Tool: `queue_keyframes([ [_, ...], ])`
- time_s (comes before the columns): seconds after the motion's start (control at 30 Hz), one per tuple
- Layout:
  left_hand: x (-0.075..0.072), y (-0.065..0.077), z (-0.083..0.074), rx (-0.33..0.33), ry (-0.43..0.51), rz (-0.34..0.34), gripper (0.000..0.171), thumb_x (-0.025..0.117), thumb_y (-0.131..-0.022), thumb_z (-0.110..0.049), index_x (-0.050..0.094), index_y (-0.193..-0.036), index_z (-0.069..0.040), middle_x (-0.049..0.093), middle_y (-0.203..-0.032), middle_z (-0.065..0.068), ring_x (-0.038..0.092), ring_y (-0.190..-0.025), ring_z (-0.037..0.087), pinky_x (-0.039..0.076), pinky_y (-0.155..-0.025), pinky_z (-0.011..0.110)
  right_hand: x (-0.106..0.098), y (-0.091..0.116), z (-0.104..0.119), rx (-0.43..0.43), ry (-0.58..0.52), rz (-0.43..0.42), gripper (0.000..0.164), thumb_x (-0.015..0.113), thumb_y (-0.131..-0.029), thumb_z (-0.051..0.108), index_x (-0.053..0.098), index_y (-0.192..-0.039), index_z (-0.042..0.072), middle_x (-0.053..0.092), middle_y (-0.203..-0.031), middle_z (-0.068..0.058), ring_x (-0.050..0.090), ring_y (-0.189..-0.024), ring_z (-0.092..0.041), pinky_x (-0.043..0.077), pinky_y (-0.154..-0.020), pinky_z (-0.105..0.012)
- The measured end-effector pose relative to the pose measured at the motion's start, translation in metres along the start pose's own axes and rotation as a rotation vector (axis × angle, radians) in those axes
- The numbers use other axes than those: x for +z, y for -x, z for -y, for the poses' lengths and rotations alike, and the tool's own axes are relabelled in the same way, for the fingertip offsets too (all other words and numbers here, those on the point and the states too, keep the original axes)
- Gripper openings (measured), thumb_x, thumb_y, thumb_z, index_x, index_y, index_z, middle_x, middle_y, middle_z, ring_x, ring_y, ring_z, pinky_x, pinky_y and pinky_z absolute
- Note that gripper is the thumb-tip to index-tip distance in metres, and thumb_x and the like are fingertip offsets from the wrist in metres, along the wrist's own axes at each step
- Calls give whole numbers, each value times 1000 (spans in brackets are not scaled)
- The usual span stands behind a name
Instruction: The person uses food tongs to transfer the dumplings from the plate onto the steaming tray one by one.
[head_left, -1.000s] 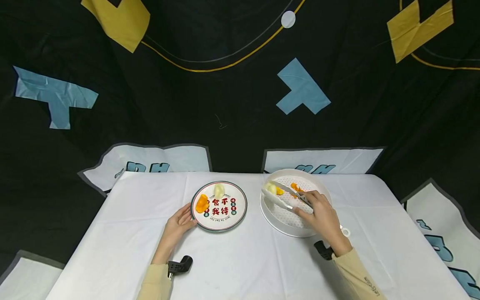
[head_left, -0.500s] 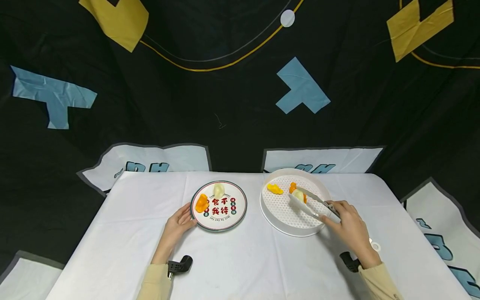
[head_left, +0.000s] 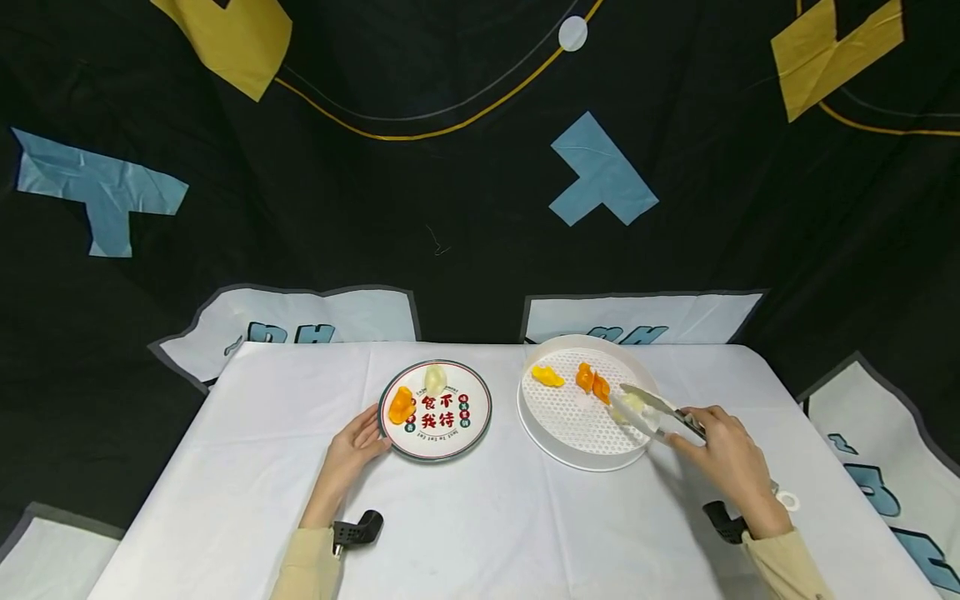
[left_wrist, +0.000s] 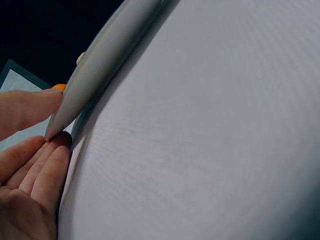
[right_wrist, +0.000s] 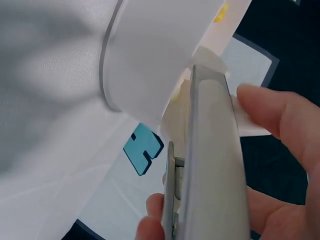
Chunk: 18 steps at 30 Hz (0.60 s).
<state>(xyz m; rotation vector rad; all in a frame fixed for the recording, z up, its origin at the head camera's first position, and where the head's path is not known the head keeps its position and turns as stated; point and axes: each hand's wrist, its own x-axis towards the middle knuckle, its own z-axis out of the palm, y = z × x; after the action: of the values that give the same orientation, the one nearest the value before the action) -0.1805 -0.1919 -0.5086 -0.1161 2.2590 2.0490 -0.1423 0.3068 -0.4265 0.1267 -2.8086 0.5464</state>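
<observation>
My left hand [head_left: 354, 446] pinches the left rim of a round plate [head_left: 450, 448] printed with red characters. In the left wrist view the thumb lies over the plate's rim [left_wrist: 102, 62], with fingers beneath. An orange piece [head_left: 401, 406] and a pale one [head_left: 435, 380] sit on it. My right hand [head_left: 723, 458] grips tongs [head_left: 660, 405], whose tips flank a pale dumpling-like piece [head_left: 632, 403] at the right side of a round white steamer tray [head_left: 570, 429]. Farther left in that tray lie a yellow piece [head_left: 547, 376] and two orange pieces [head_left: 585, 377].
A white cloth [head_left: 480, 533] covers the table, and plate and tray stand apart on it near the far edge. Behind hangs a black backdrop [head_left: 420, 225] with blue and yellow shapes. A black wrist camera [head_left: 360, 529] sits on the left wrist, another [head_left: 723, 522] on the right.
My right hand and the tongs have moved right across the tray, carrying the pale piece from beside the yellow piece to the right of the orange ones. The left hand stays at the plate.
</observation>
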Motion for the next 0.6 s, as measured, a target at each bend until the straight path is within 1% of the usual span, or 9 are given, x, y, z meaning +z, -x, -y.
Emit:
queue_keyframes([
  [0.13,0,0,0,-4,1,-6,68,62,-88,1,28,-147,5,28,-150,24,34,-135,32,38,-104,19,0,-1,0,7,7,21,52,75,-82,33,64,-115,-6,59,-109,-26,56,-93,-44,53,-61,-60],
  [0.4,0,0,0,-14,-11,-11,69,62,-88,1,28,-147,4,29,-150,23,34,-135,32,38,-104,19,3,-2,5,3,-3,-47,52,77,-78,32,65,-114,-3,60,-106,-23,56,-92,-42,51,-63,-60],
  [0.6,1,-1,1,-12,-3,-10,69,62,-88,2,28,-147,5,29,-150,23,35,-135,32,39,-103,18,1,-7,16,-13,-20,-68,52,77,-78,31,64,-116,-3,59,-109,-22,54,-94,-40,51,-68,-59],
])
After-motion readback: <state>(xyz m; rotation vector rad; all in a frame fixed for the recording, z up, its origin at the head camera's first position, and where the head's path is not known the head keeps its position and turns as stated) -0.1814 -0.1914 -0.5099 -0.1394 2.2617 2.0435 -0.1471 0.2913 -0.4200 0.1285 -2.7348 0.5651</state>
